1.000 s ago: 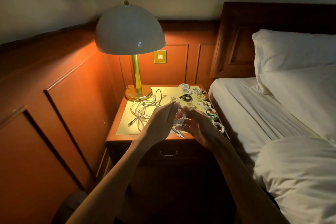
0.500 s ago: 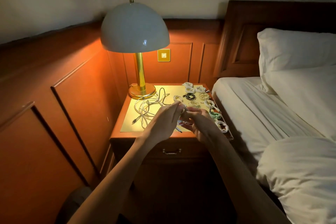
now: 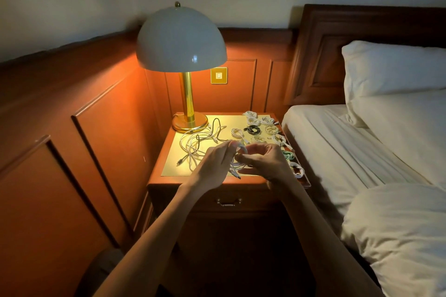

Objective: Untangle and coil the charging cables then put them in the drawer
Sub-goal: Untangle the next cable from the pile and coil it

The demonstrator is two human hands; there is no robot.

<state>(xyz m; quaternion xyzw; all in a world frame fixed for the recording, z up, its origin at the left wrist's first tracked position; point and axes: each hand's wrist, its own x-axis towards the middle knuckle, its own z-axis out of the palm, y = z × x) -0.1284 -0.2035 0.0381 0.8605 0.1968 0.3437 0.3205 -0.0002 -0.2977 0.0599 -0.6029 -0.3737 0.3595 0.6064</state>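
White cable (image 3: 237,161), part-wound, is pinched by the curled fingers (image 3: 224,149) of the left hand (image 3: 213,166) and right hand (image 3: 266,164) over the desk (image 3: 169,182); a dozen or so coils (image 3: 272,129) lie finished at right, a tangle (image 3: 196,144) waits, the drawer (image 3: 253,202) shut

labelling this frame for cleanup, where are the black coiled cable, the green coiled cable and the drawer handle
black coiled cable (image 3: 253,130), head view, middle of its coil
green coiled cable (image 3: 289,155), head view, its visible loops
drawer handle (image 3: 228,202), head view, middle of the bar
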